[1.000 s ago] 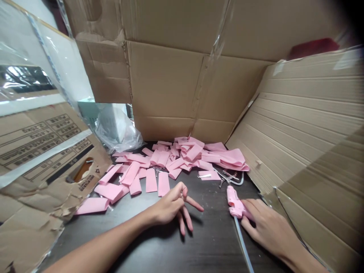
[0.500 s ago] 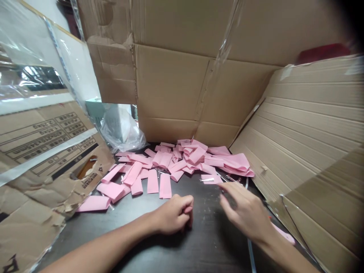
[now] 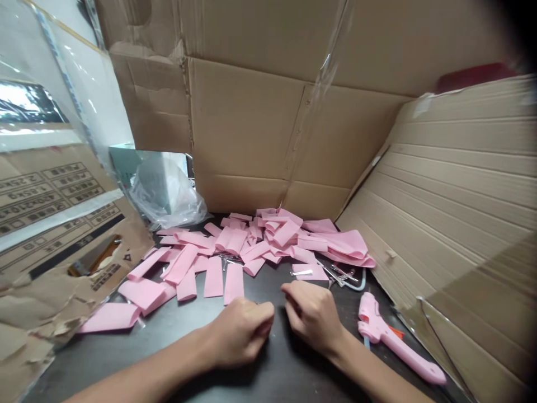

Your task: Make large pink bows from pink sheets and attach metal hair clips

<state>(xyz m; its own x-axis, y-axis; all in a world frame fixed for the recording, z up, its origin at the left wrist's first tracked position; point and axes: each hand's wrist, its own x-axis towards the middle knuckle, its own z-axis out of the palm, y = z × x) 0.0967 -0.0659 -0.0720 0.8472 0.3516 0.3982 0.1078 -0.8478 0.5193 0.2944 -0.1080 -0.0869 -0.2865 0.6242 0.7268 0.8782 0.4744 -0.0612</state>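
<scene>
My left hand (image 3: 243,331) is closed over the dark table, its fingers curled inward. My right hand (image 3: 314,314) sits just to its right, also closed, with a small gap between the two. Whatever either hand may hold is hidden by the curled fingers. Just beyond the right hand lies a pink felt piece (image 3: 316,272) with a silver hair clip (image 3: 302,272) on it. Two folded pink strips (image 3: 234,282) lie near the left hand. A pink glue gun (image 3: 390,338) rests on its side to the right of my right forearm.
Many folded pink pieces (image 3: 239,240) are heaped at the back, beside larger pink sheets (image 3: 350,246). Loose metal clips (image 3: 342,274) lie by a pale cable (image 3: 356,287). Cardboard walls (image 3: 243,123) enclose the table. A clear plastic bag (image 3: 168,193) stands back left.
My right hand has moved left from beside the metal clips towards my left hand, and its fingers have closed. The glue gun, mostly hidden before, now shows.
</scene>
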